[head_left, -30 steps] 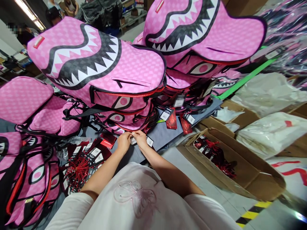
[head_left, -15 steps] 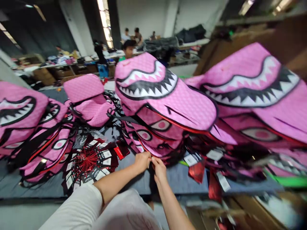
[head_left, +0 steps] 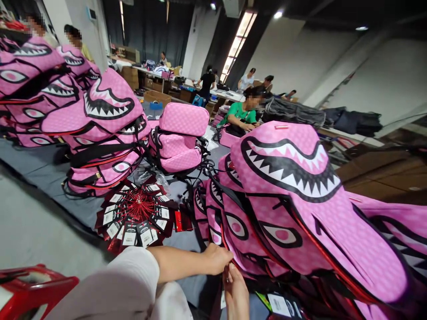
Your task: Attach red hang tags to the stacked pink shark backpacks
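A stack of pink backpacks point(head_left: 287, 209) with shark-mouth prints lies on the grey table point(head_left: 43, 173) at the right. My left hand point(head_left: 216, 259) is closed in a pinch at the lower edge of the stack's bottom bag. Just below it, my right hand point(head_left: 235, 291) has its fingers pressed together against the same spot. What they pinch is too small to make out. A white hang tag point(head_left: 279, 305) lies just right of my right hand.
A fan of red and black hang tags point(head_left: 136, 215) lies left of my hands. More pink backpack piles point(head_left: 96, 129) stand at the left and middle point(head_left: 180, 138). A person in a green shirt point(head_left: 242, 114) works behind them. Something red point(head_left: 30, 289) sits at the bottom left.
The view has swung up and to the left, from the boxes on the right toward the hall. Both hands stay pinched together at the bottom of the backpack stack.
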The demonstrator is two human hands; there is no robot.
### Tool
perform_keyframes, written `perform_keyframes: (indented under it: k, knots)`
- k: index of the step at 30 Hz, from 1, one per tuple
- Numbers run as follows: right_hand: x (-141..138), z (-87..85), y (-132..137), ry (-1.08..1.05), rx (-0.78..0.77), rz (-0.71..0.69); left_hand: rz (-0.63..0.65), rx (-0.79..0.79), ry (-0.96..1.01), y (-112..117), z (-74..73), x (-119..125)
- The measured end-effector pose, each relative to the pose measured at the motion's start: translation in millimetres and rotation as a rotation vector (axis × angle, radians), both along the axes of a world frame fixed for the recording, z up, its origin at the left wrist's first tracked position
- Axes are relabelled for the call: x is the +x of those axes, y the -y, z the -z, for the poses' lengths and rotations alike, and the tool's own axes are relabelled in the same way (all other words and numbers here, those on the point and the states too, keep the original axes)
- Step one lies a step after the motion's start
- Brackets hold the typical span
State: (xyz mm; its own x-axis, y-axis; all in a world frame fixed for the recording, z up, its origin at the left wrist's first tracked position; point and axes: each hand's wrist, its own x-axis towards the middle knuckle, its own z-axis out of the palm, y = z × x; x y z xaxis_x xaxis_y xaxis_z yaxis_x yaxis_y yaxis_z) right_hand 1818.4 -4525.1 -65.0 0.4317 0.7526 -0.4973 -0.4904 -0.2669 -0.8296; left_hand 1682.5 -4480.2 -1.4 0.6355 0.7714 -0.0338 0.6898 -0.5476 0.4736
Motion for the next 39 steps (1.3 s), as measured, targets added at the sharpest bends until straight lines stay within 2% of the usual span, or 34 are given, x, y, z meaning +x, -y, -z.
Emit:
perform_keyframes:
  k: [6,9,12,17,22,25,30,34,39]
  knots:
    - [3.8,2.6,2.2,0.113,0.029,-0.068,0.113,-0.011,-0.003,-4.1,-1.5,-3.2]
    - [3.7,3.0,3.0,0.146,0.008,-0.037,0.088,0.008,0.008,-6.0,-5.1,-4.4]
    - [0.7,-1.1,4.7,0.152,-0.02,-0.024,0.13,-0.022,0.003,-7.1,-7.0,-5.6]
    - [-5.0,-6.2,4.7,0.153,-0.051,-0.026,0.122,-0.028,0.035,-7.2,-4.4,-9.1]
    - [-6.1,-3.1,0.2,0.159,-0.092,-0.024,0.177,-0.045,0.032,-9.1,-3.3,-12.4]
    - [-8.0,-2.1,-2.6,0.161,-0.084,-0.011,0.161,-0.021,0.035,-10.9,-4.9,-14.1]
    - [-14.1,-6.1,-4.1,0.125,-0.122,0.0,0.205,-0.046,0.026,-12.2,-7.9,-17.6]
    - [-16.6,-9.4,-2.8,0.08,-0.096,-0.001,0.164,-0.016,0.04,-12.0,-11.1,-19.9]
    - [-15.0,-9.2,-1.2,0.075,-0.111,0.003,0.205,-0.034,0.014,-10.9,-11.3,-20.5]
